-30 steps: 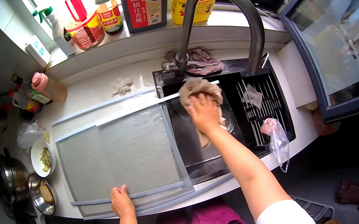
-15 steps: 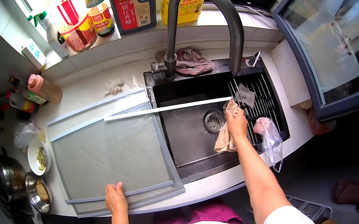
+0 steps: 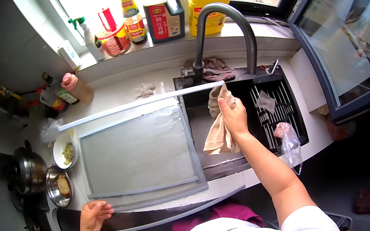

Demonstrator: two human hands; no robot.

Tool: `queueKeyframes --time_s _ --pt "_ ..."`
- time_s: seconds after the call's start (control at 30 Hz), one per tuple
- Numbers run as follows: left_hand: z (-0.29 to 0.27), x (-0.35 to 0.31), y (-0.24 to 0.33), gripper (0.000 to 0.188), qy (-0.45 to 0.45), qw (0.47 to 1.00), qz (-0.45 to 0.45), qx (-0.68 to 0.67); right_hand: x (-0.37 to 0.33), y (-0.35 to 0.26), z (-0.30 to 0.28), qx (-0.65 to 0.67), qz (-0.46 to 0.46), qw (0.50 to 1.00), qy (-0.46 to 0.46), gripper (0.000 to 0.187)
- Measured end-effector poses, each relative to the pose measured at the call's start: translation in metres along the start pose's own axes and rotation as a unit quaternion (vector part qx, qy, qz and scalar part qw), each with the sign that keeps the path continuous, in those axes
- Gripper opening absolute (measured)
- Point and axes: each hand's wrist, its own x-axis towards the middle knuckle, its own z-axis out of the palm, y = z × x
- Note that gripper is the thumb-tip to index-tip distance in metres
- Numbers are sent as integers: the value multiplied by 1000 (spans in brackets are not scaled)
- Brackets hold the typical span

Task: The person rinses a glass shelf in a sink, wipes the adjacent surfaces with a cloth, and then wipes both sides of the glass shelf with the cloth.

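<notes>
In the head view, looking down, I have the right hand closed around a bunched tan cloth, its loose end hanging over the dark sink, likely where drips do no harm. The cloth's top reaches 1 end of a long pale bar. A grey mesh screen lies on the white counter, left of the sink, probably for flat support. My left hand curls its fingers near the screen's near left corner, perhaps for steadying; I cannot tell whether they pinch anything.
</notes>
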Motion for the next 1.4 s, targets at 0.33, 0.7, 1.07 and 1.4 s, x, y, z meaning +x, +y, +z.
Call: queueKeyframes --time_s 0.33,0.7,1.07,1.4 --pt "-53 -53 23 24 4 957 285 45 -14 -124 51 312 -104 944 -6 40" --pt "-60 2 -23 11 26 953 297 53 -22 -112 65 282 -188 935 103 44" --pt "-39 18 -44 12 16 970 235 53 -10 -94 52 281 -178 933 138 45" --pt "-15 -14 -10 13 42 933 359 7 -16 -81 60 271 -197 936 111 42"
